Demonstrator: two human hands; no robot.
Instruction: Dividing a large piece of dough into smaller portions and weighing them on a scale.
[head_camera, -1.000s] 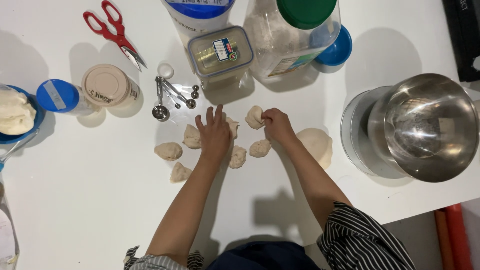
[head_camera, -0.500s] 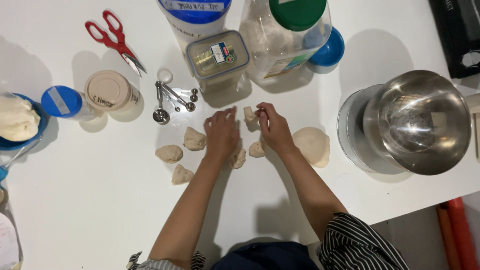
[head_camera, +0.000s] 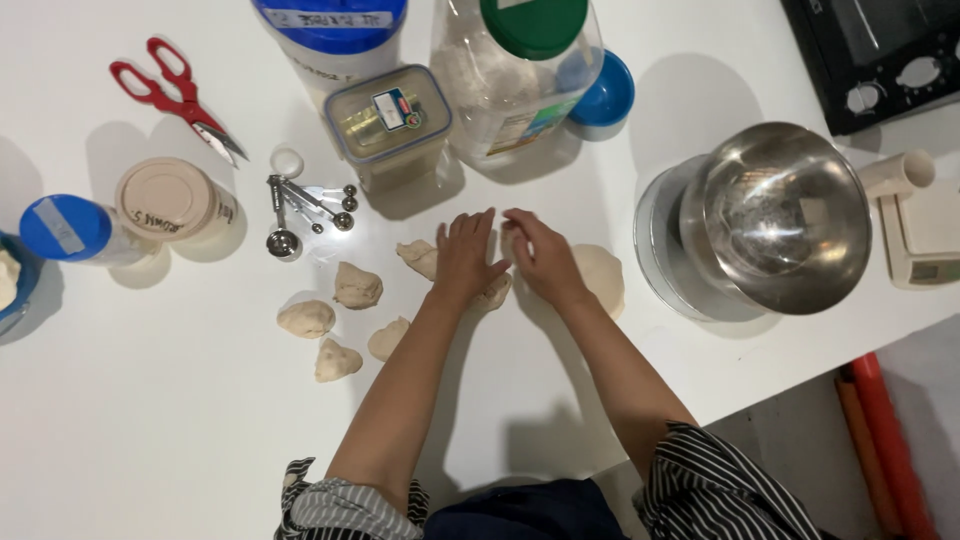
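1. Head view, looking straight down: both forearms reach up from the bottom edge and meet near the middle of the white bench (head_camera: 150, 430).
2. Left hand (head_camera: 465, 255) lies palm down, fingers (head_camera: 470, 228) straight and pressed close together, flat over a pale dough piece (head_camera: 418, 258) that pokes out on its left side.
3. Right hand (head_camera: 540, 255) sits just beside it, wrist bent, fingers curled down and bunched; what they pinch underneath, cannot tell.
4. Large pale dough lump (head_camera: 605, 278) rests against the right hand's outer edge.
5. Four small dough pieces (head_camera: 357, 285) lie apart on the bench to the left of the left arm.
6. Behind the hands: metal measuring spoons (head_camera: 300, 205), a clear square lidded container (head_camera: 388, 122), a big clear jar with a green lid (head_camera: 520, 70), a tub with a blue lid (head_camera: 330, 30).
7. Far left: red-handled scissors (head_camera: 170, 95), a beige round lidded tub (head_camera: 170, 200), a blue-capped jar (head_camera: 65, 228).
8. Right side: a shiny steel mixing bowl (head_camera: 775, 215), with a black oven (head_camera: 880, 50) at the top corner.
9. Striped sleeves (head_camera: 720, 490) show at the bottom.
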